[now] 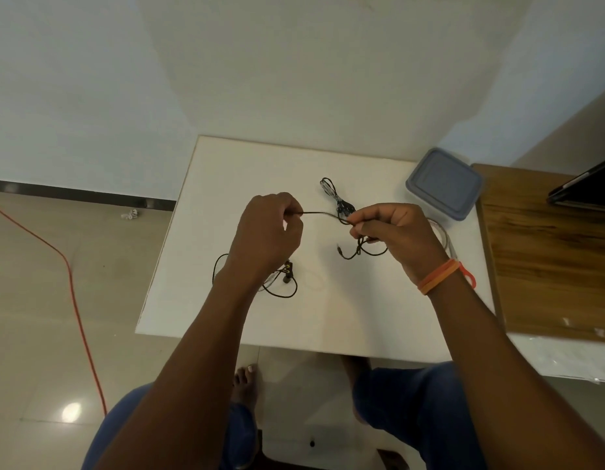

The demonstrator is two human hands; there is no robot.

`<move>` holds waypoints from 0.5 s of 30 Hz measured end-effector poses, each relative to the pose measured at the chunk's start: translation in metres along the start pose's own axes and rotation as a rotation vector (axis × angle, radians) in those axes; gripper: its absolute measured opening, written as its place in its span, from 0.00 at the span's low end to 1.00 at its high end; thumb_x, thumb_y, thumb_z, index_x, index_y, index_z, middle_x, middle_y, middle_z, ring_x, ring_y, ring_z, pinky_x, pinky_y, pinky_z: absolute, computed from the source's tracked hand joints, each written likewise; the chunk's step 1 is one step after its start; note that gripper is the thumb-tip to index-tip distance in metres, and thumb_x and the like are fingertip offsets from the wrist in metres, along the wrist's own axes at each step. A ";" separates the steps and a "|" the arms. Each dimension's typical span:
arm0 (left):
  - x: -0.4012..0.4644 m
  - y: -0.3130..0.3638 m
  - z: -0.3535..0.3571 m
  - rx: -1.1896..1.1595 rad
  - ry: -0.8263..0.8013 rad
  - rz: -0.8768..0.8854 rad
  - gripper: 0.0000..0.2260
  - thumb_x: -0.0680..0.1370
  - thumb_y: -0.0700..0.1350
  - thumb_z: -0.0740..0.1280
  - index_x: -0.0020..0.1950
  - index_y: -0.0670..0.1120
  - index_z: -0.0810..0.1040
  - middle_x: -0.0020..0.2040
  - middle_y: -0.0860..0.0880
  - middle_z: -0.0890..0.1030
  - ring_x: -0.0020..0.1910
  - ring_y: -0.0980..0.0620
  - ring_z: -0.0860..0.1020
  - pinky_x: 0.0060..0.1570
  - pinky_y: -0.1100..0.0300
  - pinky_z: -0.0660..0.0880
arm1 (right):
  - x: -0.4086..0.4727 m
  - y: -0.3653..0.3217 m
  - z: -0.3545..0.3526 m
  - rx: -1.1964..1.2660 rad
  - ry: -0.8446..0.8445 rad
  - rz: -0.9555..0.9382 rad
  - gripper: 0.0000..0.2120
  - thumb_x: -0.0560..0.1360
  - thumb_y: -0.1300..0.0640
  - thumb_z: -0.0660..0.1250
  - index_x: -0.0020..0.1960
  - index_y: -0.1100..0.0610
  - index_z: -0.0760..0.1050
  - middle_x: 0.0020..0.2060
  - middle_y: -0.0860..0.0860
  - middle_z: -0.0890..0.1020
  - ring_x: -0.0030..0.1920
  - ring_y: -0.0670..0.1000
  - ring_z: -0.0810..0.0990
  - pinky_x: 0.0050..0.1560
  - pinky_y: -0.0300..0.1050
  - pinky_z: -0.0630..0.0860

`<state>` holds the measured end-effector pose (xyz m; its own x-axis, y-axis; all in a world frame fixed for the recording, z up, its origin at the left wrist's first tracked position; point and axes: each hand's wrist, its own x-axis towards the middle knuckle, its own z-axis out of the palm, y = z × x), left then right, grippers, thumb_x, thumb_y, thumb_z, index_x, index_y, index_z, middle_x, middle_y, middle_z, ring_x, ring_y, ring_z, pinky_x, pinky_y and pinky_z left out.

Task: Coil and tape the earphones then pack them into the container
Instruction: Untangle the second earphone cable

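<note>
head view, left hand and right hand pinching earphone cable

Looks like a plain room in a home or small office, can't tell which. Bare white walls across the top of the frame, glossy beige floor tiles with dark skirting at left. Small white table at centre, wooden desk at right. Orange cable trails over the floor at left. Person's foot is bare, bottom centre.
</note>
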<state>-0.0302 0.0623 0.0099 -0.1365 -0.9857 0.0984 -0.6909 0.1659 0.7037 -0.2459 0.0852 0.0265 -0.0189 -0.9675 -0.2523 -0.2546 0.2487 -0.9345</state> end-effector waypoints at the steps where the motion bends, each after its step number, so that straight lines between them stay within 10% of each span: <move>1: -0.002 0.000 0.002 0.032 -0.035 0.015 0.10 0.74 0.40 0.65 0.53 0.45 0.82 0.49 0.50 0.84 0.48 0.53 0.79 0.53 0.64 0.73 | 0.000 0.000 0.003 -0.016 0.000 -0.012 0.10 0.73 0.68 0.68 0.46 0.56 0.84 0.37 0.53 0.86 0.41 0.48 0.85 0.44 0.36 0.77; 5: -0.010 0.012 0.010 0.028 -0.300 0.136 0.24 0.71 0.43 0.62 0.68 0.44 0.75 0.66 0.45 0.77 0.70 0.46 0.70 0.74 0.56 0.49 | -0.002 -0.002 0.014 -0.073 -0.005 -0.056 0.09 0.72 0.69 0.69 0.46 0.58 0.84 0.39 0.53 0.86 0.42 0.47 0.86 0.49 0.35 0.79; 11: -0.010 0.022 0.022 -0.069 -0.219 0.251 0.08 0.76 0.38 0.69 0.55 0.44 0.80 0.49 0.50 0.83 0.50 0.50 0.80 0.76 0.48 0.55 | 0.000 0.000 0.018 -0.196 -0.020 -0.129 0.09 0.72 0.68 0.70 0.46 0.57 0.85 0.40 0.53 0.86 0.44 0.54 0.84 0.53 0.52 0.80; 15: -0.007 0.025 0.018 -0.093 -0.197 0.227 0.07 0.78 0.40 0.67 0.52 0.43 0.84 0.42 0.48 0.85 0.39 0.46 0.80 0.63 0.63 0.66 | 0.000 -0.001 0.015 -0.097 -0.029 -0.094 0.07 0.72 0.68 0.70 0.44 0.59 0.84 0.39 0.54 0.86 0.43 0.52 0.85 0.50 0.46 0.82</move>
<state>-0.0594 0.0743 0.0135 -0.4212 -0.8979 0.1280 -0.5606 0.3687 0.7415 -0.2311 0.0853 0.0232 0.0374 -0.9842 -0.1732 -0.3463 0.1498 -0.9261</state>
